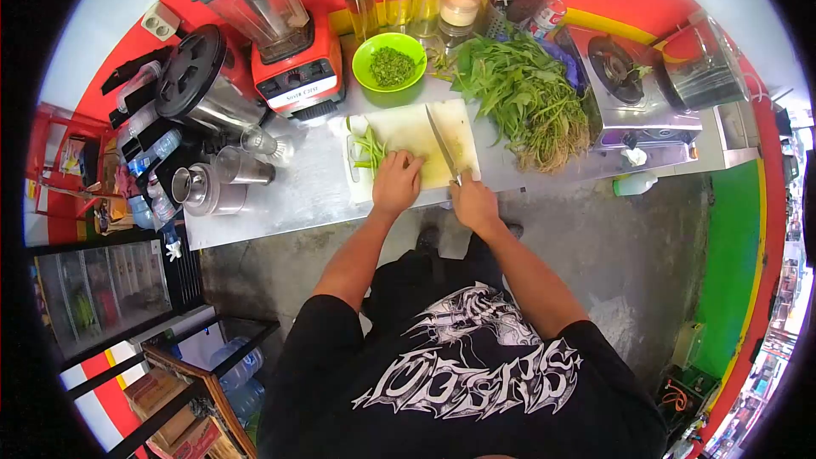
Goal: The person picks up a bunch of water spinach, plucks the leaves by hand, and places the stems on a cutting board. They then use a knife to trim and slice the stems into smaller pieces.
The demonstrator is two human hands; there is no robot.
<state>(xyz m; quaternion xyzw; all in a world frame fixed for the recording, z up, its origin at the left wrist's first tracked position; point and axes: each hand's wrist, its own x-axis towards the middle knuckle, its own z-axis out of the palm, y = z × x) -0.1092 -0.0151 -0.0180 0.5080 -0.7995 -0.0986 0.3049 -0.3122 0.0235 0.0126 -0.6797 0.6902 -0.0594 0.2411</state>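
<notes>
A white cutting board [408,123] with a yellowish middle lies on the metal counter [297,195]. My right hand [474,204] is wrapped round the handle of a knife [442,140], its blade pointing away over the board. On the board's left part, my left hand [398,180] rests with its fingers bent beside cut green stalks [370,150]; whether it grips any is hidden. Behind the board, a lime green bowl [361,81] holds chopped greens [391,66]. A large bunch of leafy greens with roots [527,89] lies to the right of the board.
A red blender [297,76] and steel containers [200,85] stand at the left. Pump bottles [398,4] and a jar [459,10] line the wall. On the right is a gas stove [599,106], with a clear pitcher [701,72] on it.
</notes>
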